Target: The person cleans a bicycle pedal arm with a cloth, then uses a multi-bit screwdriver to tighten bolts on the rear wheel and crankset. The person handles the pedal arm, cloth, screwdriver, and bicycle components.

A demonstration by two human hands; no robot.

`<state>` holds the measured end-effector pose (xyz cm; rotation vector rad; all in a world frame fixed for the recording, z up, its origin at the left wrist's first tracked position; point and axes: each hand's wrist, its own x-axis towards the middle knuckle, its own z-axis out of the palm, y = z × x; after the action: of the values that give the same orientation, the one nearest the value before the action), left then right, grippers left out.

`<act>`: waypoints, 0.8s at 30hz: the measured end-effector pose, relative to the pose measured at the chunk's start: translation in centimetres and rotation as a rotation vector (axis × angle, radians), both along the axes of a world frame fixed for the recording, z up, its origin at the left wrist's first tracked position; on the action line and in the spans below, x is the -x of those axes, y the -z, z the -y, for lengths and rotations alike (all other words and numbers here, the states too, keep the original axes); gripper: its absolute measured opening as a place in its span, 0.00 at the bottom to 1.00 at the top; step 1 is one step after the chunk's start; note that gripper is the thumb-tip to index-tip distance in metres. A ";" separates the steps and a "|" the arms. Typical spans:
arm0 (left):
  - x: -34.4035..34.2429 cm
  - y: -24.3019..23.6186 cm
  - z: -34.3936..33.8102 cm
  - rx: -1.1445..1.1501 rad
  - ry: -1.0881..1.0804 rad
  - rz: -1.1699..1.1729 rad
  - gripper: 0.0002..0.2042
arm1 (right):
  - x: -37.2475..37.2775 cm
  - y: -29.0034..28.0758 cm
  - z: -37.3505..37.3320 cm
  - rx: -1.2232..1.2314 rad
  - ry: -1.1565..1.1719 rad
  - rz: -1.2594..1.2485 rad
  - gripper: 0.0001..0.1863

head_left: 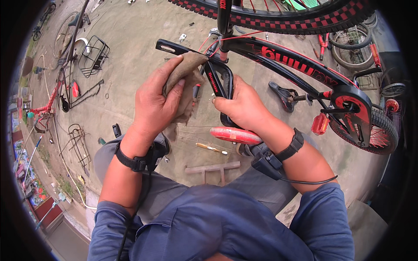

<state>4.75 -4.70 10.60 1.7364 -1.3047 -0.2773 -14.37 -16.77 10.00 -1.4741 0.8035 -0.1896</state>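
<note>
My left hand [156, 101] is closed round a brown-grey rag [190, 80], pressing it near the black slotted metal arm of a training wheel bracket [213, 79]. Part of the bracket is hidden behind the rag. My right hand [244, 104] grips the bracket's looped lower part, thumb toward the rag. Below that hand is the small red training wheel [235, 135], scuffed along its pale rim. Just beyond the bracket is a black and red bicycle frame [283, 56], with a red and black checkered tyre [300, 24] above it.
On the ground lie a screwdriver [196, 92] partly behind the rag, a thin stick-like tool [211, 148] and a T-shaped metal piece [213, 167]. The bicycle's saddle [285, 96] and red pedal [320, 125] are at right. A wire basket [93, 56] is far left; loose wheels [352, 50] lie far right.
</note>
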 end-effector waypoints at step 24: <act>2.1 1.2 -1.1 -0.138 0.151 -0.479 0.21 | -0.6 -0.8 -1.4 -0.563 -0.069 0.484 0.28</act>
<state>2.63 -3.63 9.42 1.5547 -1.0787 -0.8329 -13.81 -15.39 10.78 -0.8677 0.3648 -0.2336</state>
